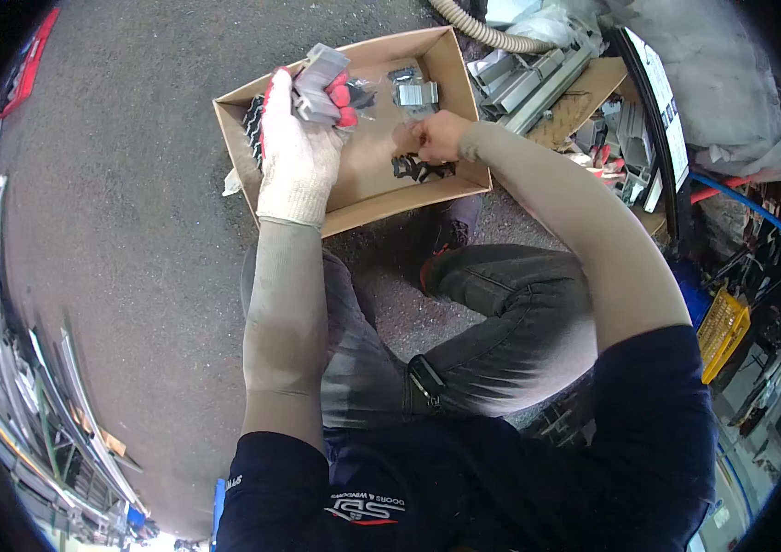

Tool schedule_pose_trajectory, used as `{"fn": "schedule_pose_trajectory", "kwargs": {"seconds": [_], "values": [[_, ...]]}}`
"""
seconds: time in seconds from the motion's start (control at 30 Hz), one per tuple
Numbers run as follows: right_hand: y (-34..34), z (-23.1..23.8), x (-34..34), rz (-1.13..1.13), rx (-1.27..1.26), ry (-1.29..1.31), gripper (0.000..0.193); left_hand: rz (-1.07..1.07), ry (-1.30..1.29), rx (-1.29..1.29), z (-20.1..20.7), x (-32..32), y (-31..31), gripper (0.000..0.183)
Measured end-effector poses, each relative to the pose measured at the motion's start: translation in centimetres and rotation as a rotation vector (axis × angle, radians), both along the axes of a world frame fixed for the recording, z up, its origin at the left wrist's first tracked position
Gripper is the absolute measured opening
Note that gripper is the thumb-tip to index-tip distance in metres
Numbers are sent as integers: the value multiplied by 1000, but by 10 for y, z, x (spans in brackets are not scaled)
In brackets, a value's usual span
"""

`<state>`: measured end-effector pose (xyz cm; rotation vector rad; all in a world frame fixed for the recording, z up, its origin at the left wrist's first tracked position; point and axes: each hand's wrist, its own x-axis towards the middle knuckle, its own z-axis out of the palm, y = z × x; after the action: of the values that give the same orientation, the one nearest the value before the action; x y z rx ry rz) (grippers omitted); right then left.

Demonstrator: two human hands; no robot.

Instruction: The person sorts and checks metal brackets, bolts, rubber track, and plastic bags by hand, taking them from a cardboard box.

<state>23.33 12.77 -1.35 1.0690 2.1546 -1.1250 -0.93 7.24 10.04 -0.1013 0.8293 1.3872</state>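
Note:
My left hand (300, 166), in a white glove with red fingers, is wrapped round grey metal profile pieces (321, 78) above the left part of an open cardboard box (363, 217). My bare right hand (441, 136) reaches over the right side of the box with its fingers drawn together. Whatever they pinch, if anything, is too small to make out. Just below those fingers are black parts (423, 167) on the box floor. A silvery metal piece (416, 94) and small dark parts in a clear bag (401, 75) lie farther back.
Right of the box lie metal profiles (538, 87), a cardboard piece (588, 101) and a dark-edged panel (662, 120). A ribbed hose (492, 35) curves behind. A yellow crate (724, 333) stands at far right. Long strips (87, 442) line the left. My bent knees are close below the box.

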Motion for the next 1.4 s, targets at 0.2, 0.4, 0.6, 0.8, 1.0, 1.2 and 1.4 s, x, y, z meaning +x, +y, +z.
{"fn": "schedule_pose_trajectory", "kwargs": {"seconds": [0.2, 0.4, 0.6, 0.8, 1.0, 1.2, 1.4], "values": [[9, 155, -23, -415, 482, 405, 18, 9, 65, -4, 6, -1, -7, 37], [-30, 223, -64, -361, 787, 730, 14, -122, 13, 179, 5, 19, -8, 43], [-47, 220, -71, -362, 827, 572, 17, -161, -83, 303, 21, 25, -11, 42], [-53, 217, -76, -431, 850, 602, 16, -139, -97, 331, 20, 24, -12, 43], [-51, 211, -73, -449, 792, 601, 18, -145, -70, 274, 16, 27, -10, 41], [-49, 208, -77, -350, 866, 565, 17, -146, -70, 321, 16, 23, -11, 42], [-45, 207, -75, -246, 925, 546, 17, -149, 96, 345, 21, 23, -10, 44]]}}
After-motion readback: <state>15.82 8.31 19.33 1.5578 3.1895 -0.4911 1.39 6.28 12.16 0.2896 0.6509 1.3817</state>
